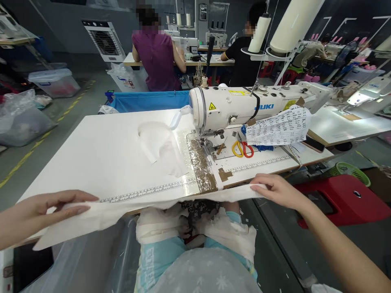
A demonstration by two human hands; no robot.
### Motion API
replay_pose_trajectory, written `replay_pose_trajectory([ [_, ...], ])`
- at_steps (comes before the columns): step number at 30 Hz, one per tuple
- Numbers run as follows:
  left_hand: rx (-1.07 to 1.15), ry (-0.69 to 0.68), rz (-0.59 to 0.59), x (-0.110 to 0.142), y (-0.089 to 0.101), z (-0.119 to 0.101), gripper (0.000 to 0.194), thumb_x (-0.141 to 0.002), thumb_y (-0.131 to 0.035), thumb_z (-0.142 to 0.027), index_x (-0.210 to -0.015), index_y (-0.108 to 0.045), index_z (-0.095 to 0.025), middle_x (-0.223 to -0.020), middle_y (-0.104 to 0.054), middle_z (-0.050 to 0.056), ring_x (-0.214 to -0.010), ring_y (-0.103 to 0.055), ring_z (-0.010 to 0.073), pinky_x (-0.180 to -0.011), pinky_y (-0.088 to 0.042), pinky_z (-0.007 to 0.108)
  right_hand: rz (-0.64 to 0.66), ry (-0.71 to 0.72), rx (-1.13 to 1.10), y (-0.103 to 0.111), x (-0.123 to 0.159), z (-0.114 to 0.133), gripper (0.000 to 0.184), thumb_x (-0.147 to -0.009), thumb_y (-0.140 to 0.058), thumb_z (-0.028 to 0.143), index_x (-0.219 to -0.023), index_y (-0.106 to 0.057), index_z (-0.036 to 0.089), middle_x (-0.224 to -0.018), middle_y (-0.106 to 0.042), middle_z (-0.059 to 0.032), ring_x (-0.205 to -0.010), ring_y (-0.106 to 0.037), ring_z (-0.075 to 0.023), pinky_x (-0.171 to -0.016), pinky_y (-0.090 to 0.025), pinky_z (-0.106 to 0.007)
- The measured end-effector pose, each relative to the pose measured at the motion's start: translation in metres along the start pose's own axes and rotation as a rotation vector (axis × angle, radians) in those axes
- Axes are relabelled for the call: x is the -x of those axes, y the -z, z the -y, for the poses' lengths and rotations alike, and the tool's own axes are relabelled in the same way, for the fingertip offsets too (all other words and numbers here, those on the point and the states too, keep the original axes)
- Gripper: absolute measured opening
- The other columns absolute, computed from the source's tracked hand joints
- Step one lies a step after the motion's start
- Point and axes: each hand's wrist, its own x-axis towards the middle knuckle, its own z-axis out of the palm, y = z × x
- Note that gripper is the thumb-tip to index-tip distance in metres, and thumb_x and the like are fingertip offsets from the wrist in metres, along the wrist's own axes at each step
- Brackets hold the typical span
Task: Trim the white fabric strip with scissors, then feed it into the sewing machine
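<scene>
A long strip of white fabric (106, 215) is stretched along the front edge of the sewing table (100, 154). My left hand (61, 207) pinches it between thumb and fingers near its left end, where a corner hangs down. At the other end, my right hand (271, 188) pinches the strip's tip. Beyond the strip, a curved piece of white fabric (165, 150) lies flat left of the needle area. The white sewing machine (238, 106) stands behind, its needle over the metal plate. More pale fabric pieces (226, 232) rest across my lap.
Scissors with yellow and red handles (242, 149) lie on the machine bed, below a handwritten paper (277, 127). Printed rulers (152, 189) run along the table front. Thread cones (293, 28) stand above right. A red stool (345, 199) is at right. Two people sit ahead at other machines.
</scene>
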Motion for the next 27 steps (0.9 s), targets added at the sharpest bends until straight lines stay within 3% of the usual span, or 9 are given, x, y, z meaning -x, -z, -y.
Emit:
replay_pose_trajectory([
  [1, 0.025, -0.03, 0.117, -0.008, 0.011, 0.004, 0.08, -0.069, -0.037, -0.088, -0.095, -0.075, -0.022, -0.087, -0.072, -0.011, -0.081, -0.063, 0.0103, -0.077, -0.046, 0.022, -0.086, 0.068, 0.094, 0.007, -0.004, -0.004, 0.033, -0.097, -0.046, 0.042, -0.088, -0.069, 0.021, -0.087, -0.07, -0.0057, -0.079, -0.063, -0.0196, -0.067, -0.047, -0.03],
  [3, 0.036, 0.015, 0.089, -0.019, 0.029, 0.004, 0.081, -0.067, -0.039, -0.086, -0.096, -0.075, -0.02, -0.089, -0.073, -0.009, -0.083, -0.065, 0.0131, -0.078, -0.048, 0.026, -0.31, 0.193, 0.302, 0.022, -0.014, -0.013, 0.028, -0.097, -0.045, 0.035, -0.093, -0.069, 0.022, -0.096, -0.071, -0.0071, -0.091, -0.065, -0.0229, -0.078, -0.049, -0.036],
  [5, 0.003, 0.04, -0.154, -0.02, 0.035, -0.004, 0.086, -0.07, -0.031, -0.086, -0.093, -0.075, -0.017, -0.091, -0.075, -0.005, -0.082, -0.066, 0.0152, -0.077, -0.05, 0.028, -0.544, 0.265, 0.514, 0.033, -0.022, -0.021, 0.022, -0.096, -0.048, 0.027, -0.098, -0.069, 0.023, -0.106, -0.071, -0.0082, -0.103, -0.063, -0.0257, -0.089, -0.047, -0.042],
  [8, -0.082, -0.134, -0.478, -0.008, 0.017, -0.018, 0.075, -0.084, -0.026, -0.07, -0.093, -0.074, -0.014, -0.095, -0.076, 0.002, -0.086, -0.067, 0.0184, -0.084, -0.051, 0.035, -0.787, 0.31, 0.754, 0.029, -0.025, -0.031, 0.021, -0.092, -0.052, 0.018, -0.105, -0.068, 0.021, -0.113, -0.07, -0.0111, -0.115, -0.058, -0.0288, -0.098, -0.043, -0.047],
  [11, -0.172, -0.239, -0.503, 0.009, -0.023, -0.021, 0.053, -0.093, -0.029, -0.045, -0.097, -0.073, -0.016, -0.1, -0.076, 0.005, -0.098, -0.067, 0.0242, -0.099, -0.045, 0.05, -0.732, 0.332, 0.833, 0.002, -0.019, -0.046, 0.028, -0.09, -0.05, 0.013, -0.113, -0.064, 0.021, -0.118, -0.069, -0.0126, -0.12, -0.056, -0.031, -0.102, -0.039, -0.051],
  [14, -0.186, -0.177, -0.393, 0.024, -0.062, -0.017, 0.044, -0.094, -0.029, -0.029, -0.111, -0.069, -0.019, -0.119, -0.07, 0.008, -0.118, -0.059, 0.0298, -0.108, -0.033, 0.062, -0.562, 0.333, 0.826, -0.029, -0.011, -0.062, 0.035, -0.089, -0.044, 0.01, -0.115, -0.063, 0.024, -0.122, -0.067, -0.0103, -0.12, -0.056, -0.0306, -0.105, -0.035, -0.054],
  [17, -0.126, -0.089, -0.454, 0.036, -0.09, -0.021, 0.045, -0.095, -0.028, -0.025, -0.124, -0.062, -0.018, -0.134, -0.059, 0.015, -0.13, -0.049, 0.0324, -0.11, -0.032, 0.061, -0.544, 0.262, 0.776, -0.05, -0.005, -0.066, 0.046, -0.088, -0.04, 0.01, -0.128, -0.056, 0.024, -0.126, -0.065, -0.0095, -0.125, -0.053, -0.0318, -0.109, -0.03, -0.059],
  [23, -0.092, 0.043, -0.603, 0.053, -0.123, -0.061, 0.047, -0.1, -0.031, -0.031, -0.14, -0.048, -0.013, -0.145, -0.048, 0.018, -0.138, -0.039, 0.0327, -0.113, -0.029, 0.057, -0.585, 0.193, 0.637, -0.082, -0.002, -0.045, 0.06, -0.094, -0.036, 0.026, -0.153, -0.027, 0.023, -0.133, -0.059, -0.016, -0.125, -0.053, -0.038, -0.102, -0.037, -0.061],
  [27, -0.167, 0.167, -0.57, 0.053, -0.13, -0.074, 0.048, -0.102, -0.031, -0.035, -0.144, -0.043, -0.014, -0.148, -0.046, 0.015, -0.139, -0.038, 0.0321, -0.116, -0.021, 0.058, -0.564, 0.191, 0.615, -0.099, -0.004, -0.066, 0.063, -0.094, -0.033, 0.033, -0.155, -0.021, 0.029, -0.129, -0.059, -0.0163, -0.117, -0.057, -0.0412, -0.091, -0.043, -0.061],
])
